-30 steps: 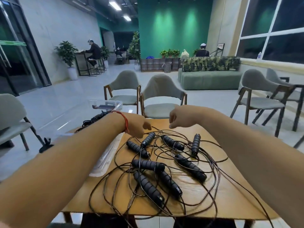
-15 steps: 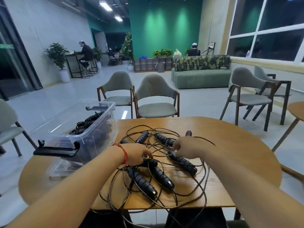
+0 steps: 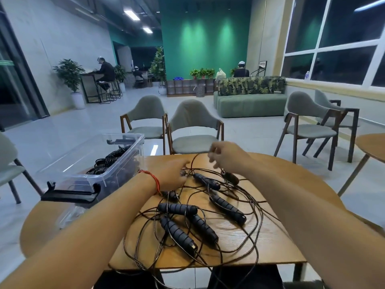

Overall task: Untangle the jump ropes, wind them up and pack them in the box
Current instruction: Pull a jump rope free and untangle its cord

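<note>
Several black jump ropes [image 3: 203, 227] with ribbed foam handles lie tangled on the round wooden table [image 3: 291, 184], their thin cords looping over the near edge. My left hand [image 3: 174, 175], a red string on its wrist, lies on the far left of the tangle. A handle end shows at its fingers, which are too blurred to read. My right hand [image 3: 226, 156] is raised above the table's far side and pinches a cord. One handle [image 3: 230, 177] dangles from that cord just below it. The clear plastic box [image 3: 133, 137] stands at the left with wound ropes [image 3: 112, 159] inside.
The box's black latch handle [image 3: 68, 195] juts toward me at the table's left edge. Two grey chairs [image 3: 193, 126] stand behind the table, with more chairs and a second table [image 3: 373, 144] to the right. People sit far back in the room.
My right hand has lifted off the tangle, drawing a cord and one handle upward. My left hand has slid farther away over the ropes. The camera has dipped slightly.
</note>
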Available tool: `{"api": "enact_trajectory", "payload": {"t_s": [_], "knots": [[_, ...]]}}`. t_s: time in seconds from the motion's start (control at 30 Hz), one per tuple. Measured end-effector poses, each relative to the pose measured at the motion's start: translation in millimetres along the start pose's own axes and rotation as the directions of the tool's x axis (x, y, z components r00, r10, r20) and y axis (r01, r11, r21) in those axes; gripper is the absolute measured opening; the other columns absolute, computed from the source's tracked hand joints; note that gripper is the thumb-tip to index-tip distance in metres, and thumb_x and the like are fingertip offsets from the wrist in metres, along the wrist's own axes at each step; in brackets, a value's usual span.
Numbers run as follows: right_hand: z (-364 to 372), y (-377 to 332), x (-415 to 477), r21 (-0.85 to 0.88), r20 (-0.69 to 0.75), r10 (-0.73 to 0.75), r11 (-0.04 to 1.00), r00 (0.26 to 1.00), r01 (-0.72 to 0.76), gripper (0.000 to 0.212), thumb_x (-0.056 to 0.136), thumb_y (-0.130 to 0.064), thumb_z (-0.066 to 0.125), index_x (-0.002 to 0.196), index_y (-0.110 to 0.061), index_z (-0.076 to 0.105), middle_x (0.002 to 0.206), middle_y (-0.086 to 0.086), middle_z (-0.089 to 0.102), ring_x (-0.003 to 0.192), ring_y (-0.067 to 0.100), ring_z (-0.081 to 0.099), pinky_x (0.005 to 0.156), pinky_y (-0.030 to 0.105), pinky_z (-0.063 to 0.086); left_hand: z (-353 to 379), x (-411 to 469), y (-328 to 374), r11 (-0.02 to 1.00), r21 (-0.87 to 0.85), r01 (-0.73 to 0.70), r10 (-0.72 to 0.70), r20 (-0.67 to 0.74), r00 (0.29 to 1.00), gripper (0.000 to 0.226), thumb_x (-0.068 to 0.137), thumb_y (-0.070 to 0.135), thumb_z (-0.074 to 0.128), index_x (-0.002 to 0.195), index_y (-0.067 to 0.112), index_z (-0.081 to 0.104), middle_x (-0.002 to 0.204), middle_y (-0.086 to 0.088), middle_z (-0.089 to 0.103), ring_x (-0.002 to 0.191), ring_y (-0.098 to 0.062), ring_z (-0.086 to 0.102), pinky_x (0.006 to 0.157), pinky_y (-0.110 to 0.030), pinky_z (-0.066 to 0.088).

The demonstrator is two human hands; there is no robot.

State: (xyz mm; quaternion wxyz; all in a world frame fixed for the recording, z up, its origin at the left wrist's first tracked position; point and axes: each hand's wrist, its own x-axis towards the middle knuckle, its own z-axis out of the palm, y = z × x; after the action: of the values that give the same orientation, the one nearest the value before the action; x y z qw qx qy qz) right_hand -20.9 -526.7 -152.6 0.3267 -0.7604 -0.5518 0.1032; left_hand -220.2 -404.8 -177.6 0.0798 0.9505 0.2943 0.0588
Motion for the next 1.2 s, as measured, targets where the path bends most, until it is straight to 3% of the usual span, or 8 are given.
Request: {"api": "enact_trajectory", "payload": {"t_s": [0.17, 0.27, 0.37, 0.57, 0.77, 0.97, 1.1, 1.2], "knots": [[-43.5, -52.2, 18.1, 0.338, -0.12, -0.089, 0.933, 0.989, 0.125, 0.011, 0.108, -0.018, 0.061, 0.109, -0.008, 0.066, 0.099, 0.013, 0.079, 0.079, 0.027, 0.079, 0.075, 0.037, 0.067, -19.5, 24.0, 18.9, 0.933, -0.36, 0.017, -0.092, -0.191, 0.977, 0.086, 0.098, 0.042, 0.068, 0.166, 0.028, 0.015, 0.163, -0.006, 0.041, 0.137, -0.027, 0.054, 0.109, -0.042, 0.05], [-65.6, -75.4, 23.5, 0.462, -0.18, -0.142, 0.862, 0.973, 0.211, 0.01, 0.109, -0.018, 0.06, 0.107, -0.008, 0.063, 0.099, 0.015, 0.078, 0.083, 0.029, 0.08, 0.075, 0.036, 0.066, -28.5, 33.9, 27.4, 0.892, -0.451, -0.001, -0.125, -0.248, 0.961, 0.065, 0.106, 0.039, 0.059, 0.162, 0.025, 0.029, 0.149, -0.005, 0.053, 0.115, -0.019, 0.062, 0.084, -0.027, 0.052], [-82.6, -90.2, 27.7, 0.557, -0.226, -0.186, 0.78, 0.956, 0.284, 0.007, 0.109, -0.014, 0.058, 0.108, -0.007, 0.06, 0.104, 0.021, 0.076, 0.088, 0.035, 0.078, 0.077, 0.037, 0.066, -26.0, 38.8, 25.6, 0.85, -0.526, -0.028, -0.117, -0.24, 0.964, 0.042, 0.11, 0.041, 0.051, 0.148, 0.023, 0.05, 0.135, -0.007, 0.065, 0.114, -0.02, 0.065, 0.087, -0.03, 0.054], [-99.3, -99.1, 29.5, 0.571, -0.246, -0.222, 0.753, 0.943, 0.326, 0.005, 0.11, -0.011, 0.057, 0.105, -0.009, 0.057, 0.101, 0.017, 0.075, 0.084, 0.03, 0.076, 0.073, 0.031, 0.064, -21.5, 46.2, 25.7, 0.711, -0.701, 0.061, -0.267, -0.188, 0.945, 0.057, 0.108, 0.039, 0.055, 0.159, 0.031, 0.03, 0.118, -0.011, 0.066, 0.101, -0.022, 0.069, 0.071, -0.04, 0.063], [-100.3, -81.7, 31.7, 0.466, -0.278, -0.176, 0.835, 0.944, 0.293, 0.012, 0.109, -0.018, 0.06, 0.109, -0.006, 0.062, 0.101, 0.015, 0.078, 0.086, 0.034, 0.078, 0.083, 0.042, 0.064, -36.5, 53.2, 29.7, 0.768, -0.64, -0.02, -0.202, -0.272, 0.941, 0.022, 0.111, 0.024, 0.049, 0.112, 0.027, 0.07, 0.099, -0.005, 0.071, 0.083, -0.02, 0.067, 0.06, -0.028, 0.055], [-102.3, -59.7, 34.7, 0.539, -0.362, -0.086, 0.794, 0.928, 0.283, 0.011, 0.11, -0.017, 0.057, 0.099, -0.014, 0.06, 0.098, 0.014, 0.077, 0.08, 0.029, 0.077, 0.072, 0.034, 0.061, -36.6, 37.5, 16.5, 0.76, -0.649, 0.011, 0.102, 0.136, 0.985, 0.028, 0.1, 0.015, 0.062, 0.119, 0.032, 0.073, 0.13, 0.008, 0.066, 0.118, -0.016, 0.062, 0.092, -0.038, 0.053], [-108.5, -58.0, 37.7, 0.479, -0.388, -0.093, 0.83, 0.917, 0.287, 0.011, 0.11, -0.022, 0.057, 0.1, -0.017, 0.061, 0.1, 0.012, 0.077, 0.084, 0.03, 0.078, 0.078, 0.039, 0.064, -6.0, 22.3, 20.2, 0.908, -0.415, 0.062, 0.086, 0.327, 0.941, 0.022, 0.108, 0.038, 0.055, 0.118, 0.027, 0.071, 0.108, 0.011, 0.072, 0.091, 0.003, 0.07, 0.073, -0.022, 0.052], [-103.4, -55.7, 32.6, 0.225, -0.26, -0.136, 0.954, 0.956, 0.197, 0.012, 0.108, -0.027, 0.059, 0.101, -0.019, 0.064, 0.091, 0.006, 0.075, 0.075, 0.021, 0.069, 0.076, 0.042, 0.063, -4.0, 27.8, 12.5, 0.865, -0.478, 0.153, -0.03, 0.256, 0.966, 0.025, 0.111, 0.031, 0.05, 0.114, 0.014, 0.068, 0.097, -0.003, 0.078, 0.087, -0.016, 0.078, 0.072, -0.029, 0.062]]}}
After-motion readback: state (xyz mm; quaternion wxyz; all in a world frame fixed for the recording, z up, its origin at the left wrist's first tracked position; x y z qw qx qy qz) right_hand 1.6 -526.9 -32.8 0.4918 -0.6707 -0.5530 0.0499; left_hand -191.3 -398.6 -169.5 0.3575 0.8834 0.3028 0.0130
